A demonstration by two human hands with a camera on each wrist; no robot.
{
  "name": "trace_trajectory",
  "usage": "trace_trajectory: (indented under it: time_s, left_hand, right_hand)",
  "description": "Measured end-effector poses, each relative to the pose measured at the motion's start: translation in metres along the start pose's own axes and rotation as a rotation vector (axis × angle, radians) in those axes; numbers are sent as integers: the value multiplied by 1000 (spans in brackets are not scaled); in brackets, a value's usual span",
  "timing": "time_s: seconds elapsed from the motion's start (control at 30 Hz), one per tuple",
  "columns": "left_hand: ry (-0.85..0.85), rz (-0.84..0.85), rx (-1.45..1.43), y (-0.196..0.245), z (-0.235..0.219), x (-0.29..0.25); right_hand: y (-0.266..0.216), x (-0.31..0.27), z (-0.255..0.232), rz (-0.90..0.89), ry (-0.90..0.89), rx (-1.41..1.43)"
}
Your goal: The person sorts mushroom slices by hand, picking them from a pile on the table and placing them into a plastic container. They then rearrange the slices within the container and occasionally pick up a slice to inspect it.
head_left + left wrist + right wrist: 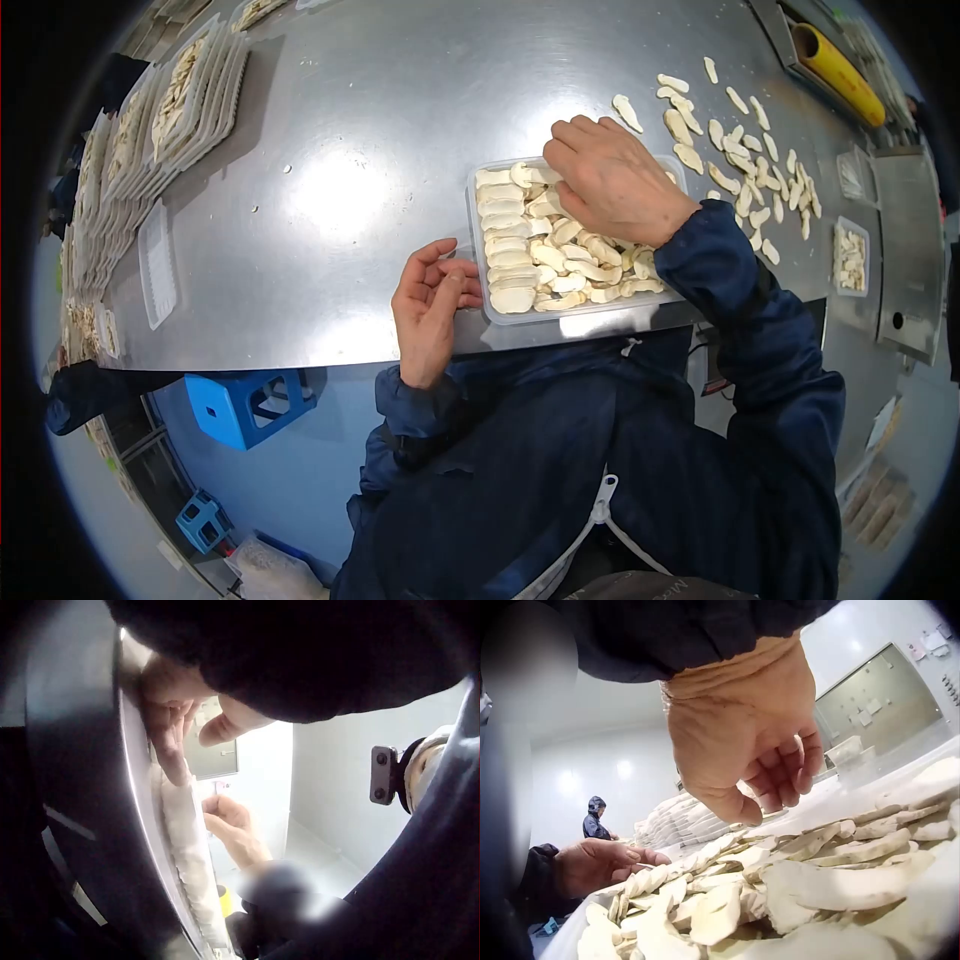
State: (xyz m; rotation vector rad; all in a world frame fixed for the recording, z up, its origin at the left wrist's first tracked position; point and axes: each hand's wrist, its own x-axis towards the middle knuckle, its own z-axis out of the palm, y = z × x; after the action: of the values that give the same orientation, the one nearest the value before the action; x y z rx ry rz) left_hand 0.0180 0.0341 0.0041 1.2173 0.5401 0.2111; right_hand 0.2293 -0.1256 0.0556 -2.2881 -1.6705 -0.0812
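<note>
A clear plastic tray [478, 240] holds pale mushroom slices [577, 255], with a neat overlapping row along its left side and looser pieces elsewhere. Over the tray's far part, my right hand [620, 180] pinches one end of a pale slice [530, 175] between bent fingers and thumb; the right wrist view shows this hand [742, 735] low above the slices [817, 889], its grip partly hidden. My left hand [430, 305] rests beside the tray's left wall, fingers loosely bent. In the left wrist view, that hand [176, 712] is near the tray's side [184, 840].
Loose slices [740, 155] are scattered on the metal table [350, 100] at the right, near a small filled tray [851, 257]. Stacked trays [190, 100] and an empty tray [157, 265] stand at the left. A blue stool [225, 410] is below the table edge.
</note>
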Motion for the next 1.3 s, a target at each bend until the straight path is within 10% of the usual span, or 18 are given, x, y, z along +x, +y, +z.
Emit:
trace_trajectory:
  time_s: [0.8, 1.0, 1.1, 1.3]
  left_hand:
    - [-7, 11, 8, -2, -2, 1]
    - [6, 22, 41, 0, -3, 2]
    - [27, 30, 33, 0, -2, 3]
    - [56, 27, 38, 0, 0, 5]
  right_hand:
    - [24, -24, -44, 93, 150, -61]
    - [99, -127, -124, 679, 414, -174]
    - [141, -185, -121, 821, 124, -402]
    - [149, -191, -92, 775, 125, -186]
